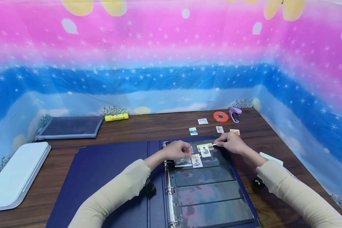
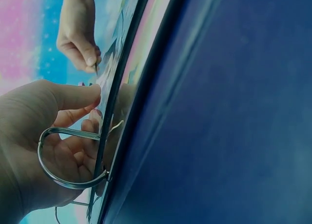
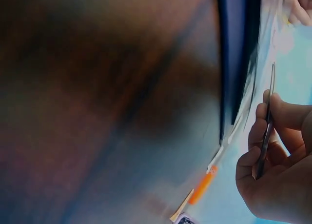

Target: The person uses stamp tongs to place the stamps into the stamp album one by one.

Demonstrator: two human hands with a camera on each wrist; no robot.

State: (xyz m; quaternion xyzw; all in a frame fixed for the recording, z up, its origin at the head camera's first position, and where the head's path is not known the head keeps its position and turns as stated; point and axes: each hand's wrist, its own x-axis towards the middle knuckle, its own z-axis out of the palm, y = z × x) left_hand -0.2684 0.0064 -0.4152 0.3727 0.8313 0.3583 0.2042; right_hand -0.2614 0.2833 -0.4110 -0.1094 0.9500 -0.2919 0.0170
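A stamp album lies open, its ring-bound black page divided into clear pocket strips. My right hand grips slim metal tweezers; their tips reach the top of the page, beside a portrait stamp that overlaps a yellow-and-red stamp. Above the rings, my left hand has its thumb and fingers drawn together at the page. Its fingertips are by the upper left corner of another stamp; whether they pinch anything is hidden. A greyish stamp lies below that hand.
Loose stamps lie behind the album, near an orange tape roll and a purple stapler. At left are a mesh pouch, a yellow glue stick and a white case. Metal rings rise along the spine.
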